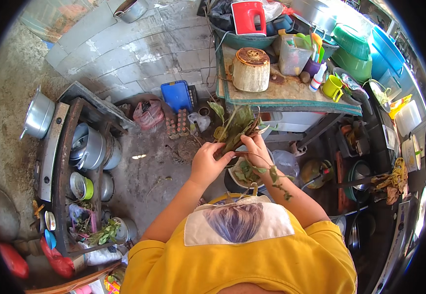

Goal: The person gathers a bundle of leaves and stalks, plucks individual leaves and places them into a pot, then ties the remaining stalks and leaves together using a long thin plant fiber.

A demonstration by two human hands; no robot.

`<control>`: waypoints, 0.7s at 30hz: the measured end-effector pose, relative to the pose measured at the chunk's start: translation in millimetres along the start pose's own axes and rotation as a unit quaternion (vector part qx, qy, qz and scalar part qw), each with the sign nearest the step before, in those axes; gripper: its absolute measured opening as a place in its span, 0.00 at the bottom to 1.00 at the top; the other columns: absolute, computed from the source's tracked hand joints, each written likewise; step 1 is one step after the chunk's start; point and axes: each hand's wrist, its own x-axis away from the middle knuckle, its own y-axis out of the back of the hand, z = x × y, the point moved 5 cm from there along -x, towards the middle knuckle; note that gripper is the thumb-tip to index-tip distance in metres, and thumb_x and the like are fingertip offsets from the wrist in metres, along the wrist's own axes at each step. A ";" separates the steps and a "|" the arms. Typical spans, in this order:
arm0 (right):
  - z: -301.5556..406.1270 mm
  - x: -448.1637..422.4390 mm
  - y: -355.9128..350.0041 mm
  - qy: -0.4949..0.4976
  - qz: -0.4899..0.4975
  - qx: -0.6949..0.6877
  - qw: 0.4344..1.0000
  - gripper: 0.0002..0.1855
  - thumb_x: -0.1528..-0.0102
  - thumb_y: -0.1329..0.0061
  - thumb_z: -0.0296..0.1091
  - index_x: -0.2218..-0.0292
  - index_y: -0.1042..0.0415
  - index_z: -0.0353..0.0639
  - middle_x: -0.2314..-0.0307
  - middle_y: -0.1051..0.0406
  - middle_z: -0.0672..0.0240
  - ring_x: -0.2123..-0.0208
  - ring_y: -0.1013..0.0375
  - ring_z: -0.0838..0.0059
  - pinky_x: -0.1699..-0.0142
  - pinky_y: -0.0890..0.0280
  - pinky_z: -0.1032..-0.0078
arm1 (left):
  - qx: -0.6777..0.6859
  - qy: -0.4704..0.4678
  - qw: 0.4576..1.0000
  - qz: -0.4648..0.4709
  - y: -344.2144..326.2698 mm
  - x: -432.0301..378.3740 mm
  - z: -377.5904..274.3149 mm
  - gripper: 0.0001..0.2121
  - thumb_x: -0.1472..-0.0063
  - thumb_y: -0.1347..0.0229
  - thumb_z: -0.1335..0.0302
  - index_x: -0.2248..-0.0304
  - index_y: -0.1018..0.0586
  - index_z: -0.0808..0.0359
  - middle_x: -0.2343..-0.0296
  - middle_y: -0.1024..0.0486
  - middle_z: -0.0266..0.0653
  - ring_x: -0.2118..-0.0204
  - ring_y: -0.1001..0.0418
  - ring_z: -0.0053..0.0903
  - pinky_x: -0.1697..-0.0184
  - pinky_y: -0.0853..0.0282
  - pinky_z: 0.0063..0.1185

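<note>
Both my hands are together in front of my chest on a bunch of leafy green stems (240,123). My left hand (211,160) grips the lower end of the bunch, thumb across it. My right hand (256,150) holds its right side, with the fingers near the stems. A thin vine with small leaves (279,182) trails over my right forearm. Below the hands stands a pale bucket (238,175) with loose green leaves (245,171) inside. Its rim is partly hidden by my right hand and forearm.
Ahead right is a table (282,90) bearing a rusty-lidded pot (251,71) and a yellow mug (332,87). To the left, a rack (63,147) holds aluminium pots (91,147). A blue plastic container (176,96) and a pink plastic bag (148,114) sit by the block wall (143,47).
</note>
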 end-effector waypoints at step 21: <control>-4.5 1.4 -2.1 0.111 -0.019 0.000 0.994 0.13 0.44 0.58 0.32 0.58 0.42 0.38 0.67 0.34 0.66 0.67 0.33 0.78 0.63 0.35 0.79 | 0.077 -0.084 0.969 -0.218 6.8 15.5 -6.9 0.14 0.54 0.43 0.83 0.65 0.28 0.67 0.72 0.30 0.35 0.69 0.32 0.21 0.64 0.35 0.18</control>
